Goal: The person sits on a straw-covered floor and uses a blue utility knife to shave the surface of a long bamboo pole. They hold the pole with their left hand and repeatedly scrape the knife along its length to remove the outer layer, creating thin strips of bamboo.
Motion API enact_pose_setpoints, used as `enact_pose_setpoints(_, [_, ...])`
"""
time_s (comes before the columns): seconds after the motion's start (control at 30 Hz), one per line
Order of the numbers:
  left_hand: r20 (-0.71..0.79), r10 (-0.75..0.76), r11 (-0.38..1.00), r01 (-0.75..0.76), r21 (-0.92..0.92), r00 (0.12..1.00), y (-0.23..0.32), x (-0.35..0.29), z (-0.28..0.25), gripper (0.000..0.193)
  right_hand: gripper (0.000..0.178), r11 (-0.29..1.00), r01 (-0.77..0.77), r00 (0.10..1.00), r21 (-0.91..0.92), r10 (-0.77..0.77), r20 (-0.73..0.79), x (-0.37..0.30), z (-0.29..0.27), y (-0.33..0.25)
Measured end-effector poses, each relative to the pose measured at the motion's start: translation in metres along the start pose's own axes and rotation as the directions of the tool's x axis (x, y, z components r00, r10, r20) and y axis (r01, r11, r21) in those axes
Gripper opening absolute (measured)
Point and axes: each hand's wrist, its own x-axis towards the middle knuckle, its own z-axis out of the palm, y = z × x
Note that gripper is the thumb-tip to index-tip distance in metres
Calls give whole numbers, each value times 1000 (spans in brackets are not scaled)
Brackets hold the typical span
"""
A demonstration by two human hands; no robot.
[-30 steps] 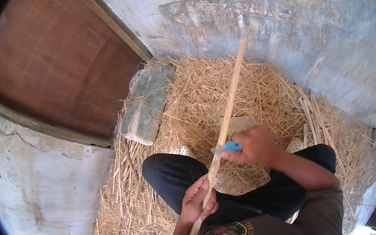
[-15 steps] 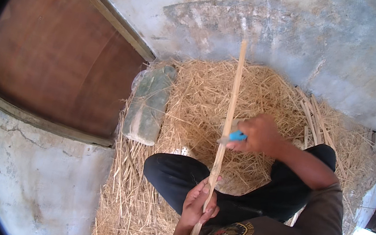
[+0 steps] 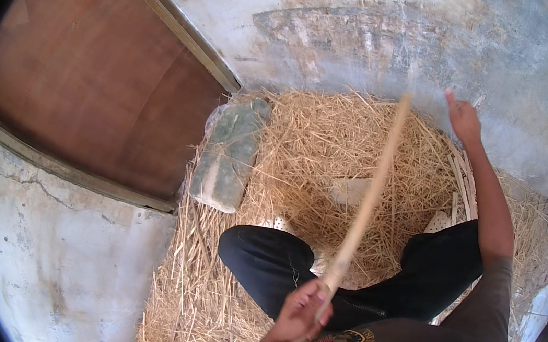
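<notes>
Person seated on straw, 1 stick in hand

The left hand (image 3: 300,311), low centre, is closed around the stick (image 3: 363,212), whose long axis runs up toward the upper centre; the right hand (image 3: 463,116), upper right, is open, holds nothing and sits well apart from it.

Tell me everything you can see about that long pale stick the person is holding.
The long, thin, pale tan wooden stick looks like a stripped cane or split of bamboo, straight and smooth. It slants from the lower middle up and a little to the right, over the person's crossed legs in dark trousers and the straw. Its upper part is blurred. The left hand grips it near the lower end; the right hand is raised, apart from it.
</notes>
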Motion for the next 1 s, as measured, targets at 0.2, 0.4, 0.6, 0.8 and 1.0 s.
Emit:
enact_pose_setpoints(0.2, [-50,205,976,-201,83,977,21,25,-11,43,55,643,766,640,13,-764,85,-150,44,-71])
enact_pose_setpoints(0.4, [19,220,975,-220,-41,975,25,26,-1,44,60,517,856,517,18,-856,25,-176,55,-79])
enact_pose_setpoints(0.6, [14,219,972,-217,-95,976,25,26,-2,43,64,524,851,520,25,-849,97,-177,65,-86])
enact_pose_setpoints(0.8, [-30,177,969,-179,-168,984,25,26,1,39,67,587,808,589,-59,-808,29,-142,66,-87])
enact_pose_setpoints(1.0, [49,162,953,-144,-267,986,16,20,-3,40,65,572,815,578,-95,-814,56,-156,64,-83])
